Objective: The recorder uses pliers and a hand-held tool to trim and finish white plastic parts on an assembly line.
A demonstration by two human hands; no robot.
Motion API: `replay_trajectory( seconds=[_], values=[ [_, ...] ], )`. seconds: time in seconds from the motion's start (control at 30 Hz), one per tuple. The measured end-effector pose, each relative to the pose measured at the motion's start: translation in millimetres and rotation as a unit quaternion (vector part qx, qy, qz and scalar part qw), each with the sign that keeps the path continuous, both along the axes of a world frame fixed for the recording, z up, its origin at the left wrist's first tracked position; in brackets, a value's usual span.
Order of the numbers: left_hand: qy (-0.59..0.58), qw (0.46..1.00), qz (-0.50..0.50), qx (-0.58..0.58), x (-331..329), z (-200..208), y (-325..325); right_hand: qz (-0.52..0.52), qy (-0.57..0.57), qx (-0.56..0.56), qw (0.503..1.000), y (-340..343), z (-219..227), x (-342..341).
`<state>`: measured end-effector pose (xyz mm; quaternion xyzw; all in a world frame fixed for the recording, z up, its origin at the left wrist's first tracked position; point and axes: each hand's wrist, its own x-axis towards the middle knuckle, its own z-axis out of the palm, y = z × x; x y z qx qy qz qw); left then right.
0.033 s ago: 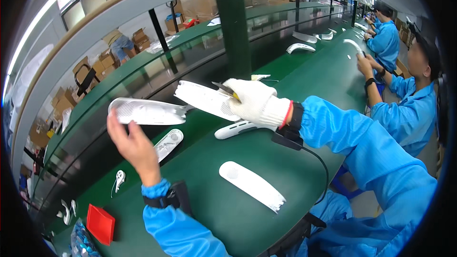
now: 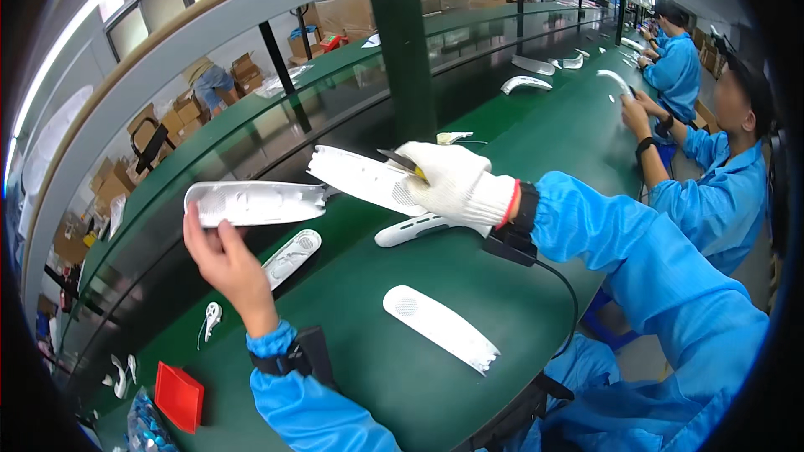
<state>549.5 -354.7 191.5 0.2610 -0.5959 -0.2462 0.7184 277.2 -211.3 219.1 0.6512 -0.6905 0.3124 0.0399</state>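
Observation:
My bare left hand (image 2: pixel 226 264) grips a long white plastic shell (image 2: pixel 260 203) by its rounded, perforated end, thumb and fingers at its edge. The shell's jagged end points right. In a white knitted glove, my right hand (image 2: pixel 452 180) is closed around a small tool (image 2: pixel 406 163) with a dark pointed tip and a yellow part. A second white shell (image 2: pixel 364 176) reaches left from under the gloved fingers and appears held by them. The two shells' jagged ends lie close together. The glove hides the tool's handle.
On the green work surface (image 2: pixel 352 326) lie a white shell (image 2: pixel 440 326), a slotted white piece (image 2: pixel 410 228) and another white part (image 2: pixel 293 259). A red bin (image 2: pixel 178 398) stands at the lower left beside a plastic bag (image 2: pixel 146 427). A co-worker (image 2: pixel 712 151) sits at the right.
My left hand and its shell have shifted slightly left and down. The shell's inner face looks a little different in tilt. My right hand stays almost in place.

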Motion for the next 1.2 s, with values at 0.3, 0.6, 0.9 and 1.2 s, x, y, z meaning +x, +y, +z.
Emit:
replay_trajectory(
  seconds=[0.3,0.6,0.9,1.2],
  values=[
    [0.022,0.964,-0.198,0.174,-20,3,88,0.002,-0.050,-0.054,0.997,75,-18,-34],
    [-0.034,0.952,-0.221,0.207,-40,-12,133,0.009,-0.074,-0.101,0.992,121,-39,-51],
    [-0.071,0.919,-0.255,0.293,-55,-44,150,0.002,-0.045,-0.126,0.991,139,-63,-59],
    [-0.392,0.914,-0.020,0.107,-55,-75,161,0.030,-0.016,-0.075,0.997,157,-84,-64]
  ],
)
